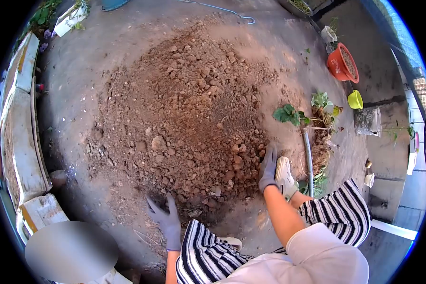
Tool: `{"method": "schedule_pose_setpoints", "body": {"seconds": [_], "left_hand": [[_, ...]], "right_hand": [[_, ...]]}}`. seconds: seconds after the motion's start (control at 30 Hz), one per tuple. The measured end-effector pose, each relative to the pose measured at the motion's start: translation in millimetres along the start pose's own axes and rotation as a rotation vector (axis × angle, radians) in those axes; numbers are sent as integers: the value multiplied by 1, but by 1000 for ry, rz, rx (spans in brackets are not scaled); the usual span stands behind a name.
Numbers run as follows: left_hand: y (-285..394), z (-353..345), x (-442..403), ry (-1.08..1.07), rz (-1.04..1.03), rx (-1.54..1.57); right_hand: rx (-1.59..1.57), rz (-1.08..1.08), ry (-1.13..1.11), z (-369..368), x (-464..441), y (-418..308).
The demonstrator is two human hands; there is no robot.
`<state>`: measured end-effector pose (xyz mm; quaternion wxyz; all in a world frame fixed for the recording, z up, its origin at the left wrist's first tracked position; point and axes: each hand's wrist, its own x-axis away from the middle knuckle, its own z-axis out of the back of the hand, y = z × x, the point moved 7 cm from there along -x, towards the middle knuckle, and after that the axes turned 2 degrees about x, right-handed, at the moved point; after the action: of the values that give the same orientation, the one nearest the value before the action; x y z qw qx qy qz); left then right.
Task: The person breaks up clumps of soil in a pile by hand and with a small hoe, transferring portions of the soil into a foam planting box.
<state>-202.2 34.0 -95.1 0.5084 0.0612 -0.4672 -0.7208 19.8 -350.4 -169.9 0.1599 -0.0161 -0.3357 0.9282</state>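
Note:
A wide heap of brown, clumpy soil [189,109] lies on the grey ground. At its lower left edge is my left hand [167,220] in a grey glove, fingers spread, holding nothing. My right hand [268,168], gloved in the same grey, rests against the heap's lower right edge beside a light clog [285,175]. Its fingers are stretched out and lie close together, with nothing held in them. Clods and small stones lie between the two hands.
Right of the heap lie a grey pipe [308,161] and leafy plants [288,115]. Farther right stand an orange pot [338,64] and a yellow-green pot [355,100]. White planters [26,142] line the left side. A blue hanger [244,18] lies at the top.

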Motion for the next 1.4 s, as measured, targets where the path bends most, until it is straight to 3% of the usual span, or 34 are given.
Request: {"method": "schedule_pose_setpoints", "body": {"seconds": [0.07, 0.13, 0.27, 0.33, 0.47, 0.53, 0.57, 0.6, 0.63, 0.7, 0.77, 0.8, 0.87, 0.9, 0.93, 1.0, 1.03, 1.13, 1.17, 1.2, 1.27, 1.33, 1.4], "left_hand": [[-32, -23, 11, -105, 211, -40], [-1, -53, 16, -282, 272, -8], [27, -72, 11, -398, 240, 123], [44, -88, 16, -420, 225, 386], [47, -119, 18, -589, 301, 504], [67, -116, 24, -590, 515, 905], [47, -131, 13, -708, 374, 1138], [62, -116, 19, -678, 660, 1201], [64, -107, 17, -670, 647, 1203], [69, -91, 16, -707, 610, 1345], [74, -80, 16, -753, 573, 1497], [53, -86, 0, -660, 559, 1382], [59, -73, 4, -716, 539, 1229], [20, -82, -8, -704, 523, 1106], [23, -77, -1, -700, 526, 1115], [27, -55, 4, -485, 432, 751], [15, -58, 5, -490, 429, 689], [-7, -61, 16, -521, 478, 635], [-14, -62, 18, -508, 468, 608], [-13, -61, 26, -512, 476, 602], [-4, -63, 41, -566, 542, 656], [-13, -79, 52, -644, 635, 678], [7, -89, 63, -670, 561, 665]], "right_hand": [[35, 130, 72, 12, 29, -32], [-42, 129, 47, 5, 41, -40], [-370, 164, -33, -13, 54, -61], [-464, 166, -55, -16, 67, -88], [-778, -8, -337, -22, 98, -166], [-540, 348, -262, -30, 118, -205], [-483, 491, -224, -36, 131, -225], [-543, 573, -210, -40, 144, -239], [-493, 712, -310, -39, 147, -271], [-437, 853, -409, -33, 153, -304], [-570, 819, -385, -23, 151, -304], [-578, 822, -381, -7, 138, -300], [-439, 855, -172, 20, 97, -270], [-419, 766, -160, 22, 68, -242], [-291, 537, -168, 19, 38, -203], [202, 327, -13, 6, -3, -108], [636, 496, -133, -23, -26, -48], [904, 334, -250, -27, -10, -29], [333, 30, -100, -14, 8, -22], [622, 140, -276, -24, 31, -14], [871, 197, -471, -39, 75, -7], [466, 284, -388, -66, 94, 34], [370, 323, -393, -66, 101, 17]]}}
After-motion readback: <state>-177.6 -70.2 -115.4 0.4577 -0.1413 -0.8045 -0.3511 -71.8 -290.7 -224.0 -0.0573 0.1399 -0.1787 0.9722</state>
